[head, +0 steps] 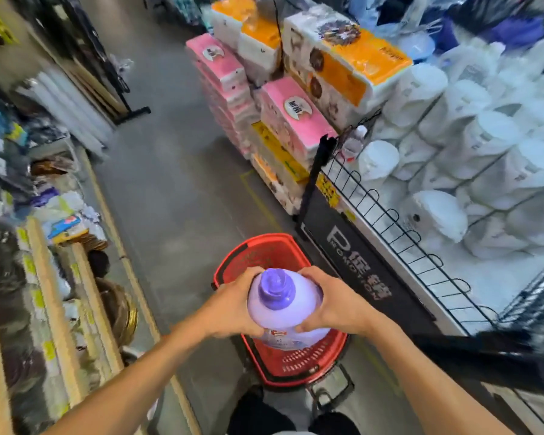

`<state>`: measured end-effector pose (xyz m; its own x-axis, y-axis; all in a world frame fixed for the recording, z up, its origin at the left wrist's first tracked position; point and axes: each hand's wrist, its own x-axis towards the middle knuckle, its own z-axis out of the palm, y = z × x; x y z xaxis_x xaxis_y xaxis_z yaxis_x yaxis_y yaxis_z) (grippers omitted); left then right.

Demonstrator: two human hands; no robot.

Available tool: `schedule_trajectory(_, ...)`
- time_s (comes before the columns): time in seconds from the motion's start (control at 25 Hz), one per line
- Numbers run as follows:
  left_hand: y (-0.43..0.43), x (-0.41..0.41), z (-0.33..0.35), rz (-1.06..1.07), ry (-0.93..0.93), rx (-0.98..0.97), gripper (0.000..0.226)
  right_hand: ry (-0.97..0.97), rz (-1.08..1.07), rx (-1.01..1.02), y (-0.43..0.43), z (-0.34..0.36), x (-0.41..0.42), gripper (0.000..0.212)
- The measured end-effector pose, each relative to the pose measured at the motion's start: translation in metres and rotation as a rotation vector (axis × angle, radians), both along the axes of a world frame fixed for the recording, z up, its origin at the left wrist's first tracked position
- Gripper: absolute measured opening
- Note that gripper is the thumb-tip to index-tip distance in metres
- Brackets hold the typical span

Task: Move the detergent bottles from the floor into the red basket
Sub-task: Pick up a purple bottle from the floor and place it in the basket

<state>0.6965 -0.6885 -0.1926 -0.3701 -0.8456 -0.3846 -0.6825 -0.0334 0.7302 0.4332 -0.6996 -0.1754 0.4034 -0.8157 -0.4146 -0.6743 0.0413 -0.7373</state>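
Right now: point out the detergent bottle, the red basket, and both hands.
detergent bottle (277,288): head view, on the purple cap.
red basket (266,243): head view, on the far rim.
left hand (233,304): head view, back of hand.
right hand (335,301): head view, back of hand.

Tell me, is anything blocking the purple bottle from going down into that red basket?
Nothing visible does. The detergent bottle, held between the left hand and right hand, sits right over the red basket, whose visible interior looks empty.
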Motion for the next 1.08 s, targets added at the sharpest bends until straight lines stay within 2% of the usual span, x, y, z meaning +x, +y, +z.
schedule_trajectory(0.16,-0.031,0.013,-0.071,-0.111,0.026,0.079,0.101,0.051,-0.066,0.086,-0.010,-0.065,0.016,0.094)
schedule_trajectory(0.28,-0.044,0.006,-0.132,-0.224,-0.049,0.127,0.097,0.083,-0.100,0.148,-0.007,-0.128,0.019,0.095)
schedule_trajectory(0.44,-0.054,-0.009,-0.245,-0.344,-0.152,0.178,0.109,0.111,-0.151,0.242,-0.006,-0.236,0.016,0.089)
schedule_trajectory(0.6,-0.069,-0.028,-0.351,-0.419,-0.161,0.189,0.108,0.122,-0.216,0.316,-0.009,-0.343,0.003,0.092)
schedule_trajectory(0.8,-0.072,-0.053,-0.494,-0.512,-0.209,0.323,0.115,0.114,-0.302,0.395,0.007,-0.482,-0.014,0.093)
schedule_trajectory(1.0,-0.084,-0.068,-0.603,-0.526,-0.249,0.371,0.106,0.079,-0.381,0.491,0.008,-0.590,-0.020,0.093)
schedule_trajectory(1.08,-0.091,-0.071,-0.637,-0.527,-0.303,0.391,0.093,0.015,-0.401,0.495,-0.003,-0.623,-0.026,0.099)
